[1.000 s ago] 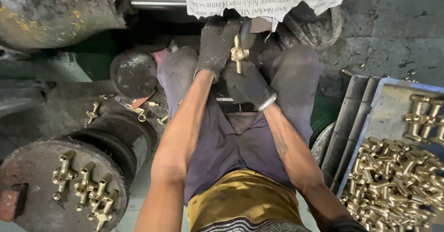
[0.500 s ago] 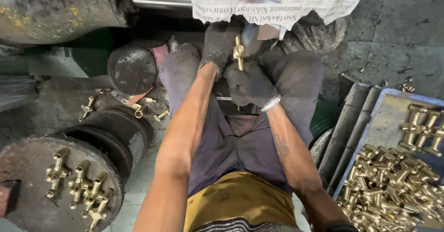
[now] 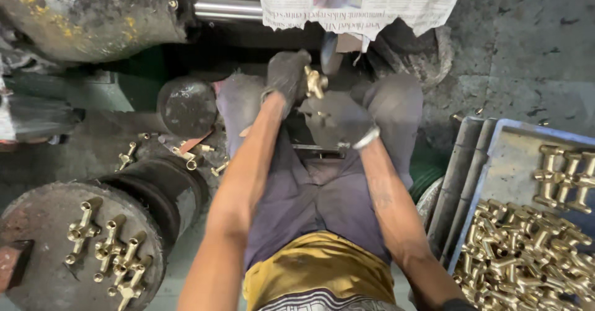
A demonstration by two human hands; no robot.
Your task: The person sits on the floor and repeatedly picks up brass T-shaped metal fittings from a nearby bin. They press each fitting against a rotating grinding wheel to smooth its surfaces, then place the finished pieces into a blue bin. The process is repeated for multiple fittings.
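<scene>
Single view only, so no overlap with a second camera: head-mounted, looking steeply down along the wearer's own torso and both forearms toward the lap and knees. Close range; the left hand (image 3: 286, 78) and right hand (image 3: 339, 120) sit just above frame centre, near the knees, with the hanging newspaper sheet (image 3: 362, 1) cut off by the top edge. Field spreads wide enough to catch the round drum top (image 3: 37, 224) at lower left and the blue crate (image 3: 514, 162) of brass fittings at lower right, both cropped by the frame edges.
</scene>
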